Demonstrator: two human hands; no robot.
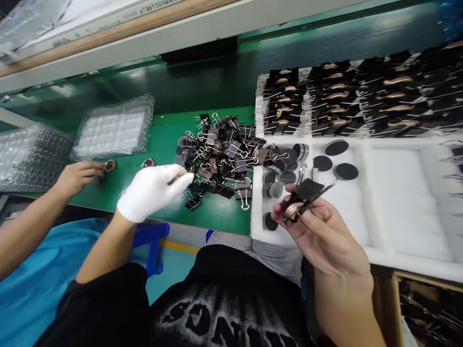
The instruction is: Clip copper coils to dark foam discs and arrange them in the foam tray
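Note:
My right hand (329, 236), bare, grips a black binder clip (307, 189) clamped on a rose-gold curved part (293, 210) that looks like a watch case. The clip's wire handles stick out, and fingers and thumb hold the piece over the white foam tray (372, 193). My left hand (154, 190), in a white glove, has its fingers pinched together at the left edge of a pile of binder clips (224, 156). What they hold, if anything, is hidden. A small round watch part (148, 163) lies just behind that glove.
Dark round discs (346, 171) lie in the tray. Clipped rose-gold parts (336, 94) stand in rows behind. Clear plastic trays (112, 125) are at left, where a co-worker's hand (77, 178) touches another watch part (110, 166). A shelf edge (181, 29) crosses above.

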